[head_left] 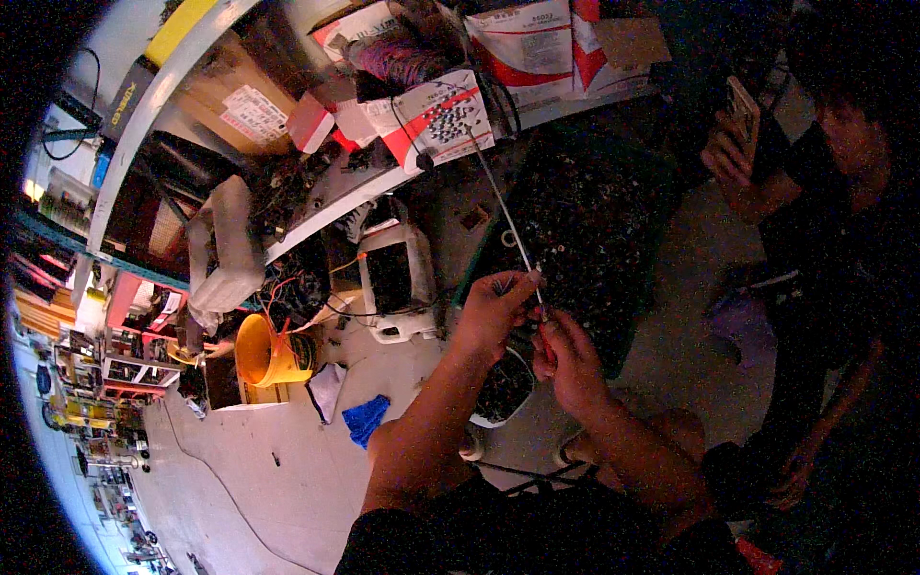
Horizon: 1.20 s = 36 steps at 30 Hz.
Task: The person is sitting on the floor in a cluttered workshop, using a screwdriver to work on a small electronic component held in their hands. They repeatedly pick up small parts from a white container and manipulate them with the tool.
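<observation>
Head view: I see left hand [496,311] with thumb and fingertips pinched on thin pale rod [505,204]; right hand [570,355] has fingers curled closed round rod's red lower end [544,324]
Rod slants up and left past dark tray [628,347] of small pieces, far tip in front of white-and-red box [398,139]; cannot tell if shiny bits [448,123] there cling to it
Yellow bucket [253,350] on left, blue cloth [365,420] on floor
</observation>
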Available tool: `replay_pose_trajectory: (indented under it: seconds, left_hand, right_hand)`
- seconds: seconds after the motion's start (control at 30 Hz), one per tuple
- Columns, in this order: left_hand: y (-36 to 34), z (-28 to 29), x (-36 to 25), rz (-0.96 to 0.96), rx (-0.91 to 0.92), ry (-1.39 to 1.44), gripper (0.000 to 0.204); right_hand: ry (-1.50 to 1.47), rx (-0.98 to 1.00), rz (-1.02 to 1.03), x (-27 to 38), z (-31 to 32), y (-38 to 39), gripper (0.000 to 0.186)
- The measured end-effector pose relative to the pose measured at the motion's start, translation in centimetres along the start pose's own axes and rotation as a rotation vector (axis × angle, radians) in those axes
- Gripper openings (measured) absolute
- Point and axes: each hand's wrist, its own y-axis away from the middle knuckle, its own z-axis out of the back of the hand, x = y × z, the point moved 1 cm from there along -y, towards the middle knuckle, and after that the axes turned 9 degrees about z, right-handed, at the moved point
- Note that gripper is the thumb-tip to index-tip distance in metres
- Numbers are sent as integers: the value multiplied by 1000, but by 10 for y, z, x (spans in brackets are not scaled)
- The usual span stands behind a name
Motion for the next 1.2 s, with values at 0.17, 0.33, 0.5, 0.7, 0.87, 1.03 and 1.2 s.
replay_pose_trajectory:
  seconds: [0.17, 0.33, 0.5, 0.7, 0.87, 1.03, 1.2]
  left_hand:
    - [-3, 1, 1, -16, -2, -19, 21]
    - [-1, 0, -4, -16, 8, -20, 20]
    - [-4, 1, -4, -21, 1, -6, 20]
    - [-2, -1, -6, -18, -4, 26, 21]
    - [0, -4, -10, 0, -32, 3, 21]
    - [-5, 1, -5, -28, 9, 31, 21]
    - [-3, 1, -7, -25, 23, 16, 20]
  right_hand:
    - [9, -19, -19, -1, -3, -1, 22]
    - [22, -56, -14, -6, -3, -3, 22]
    - [-47, 15, 17, 1, -4, -3, 24]
    - [36, -18, 17, 3, -8, -3, 25]
    - [-9, 19, 10, 4, -7, -4, 26]
    - [8, 23, 36, 4, -7, -4, 26]
    - [29, 22, 44, 6, -8, -3, 27]
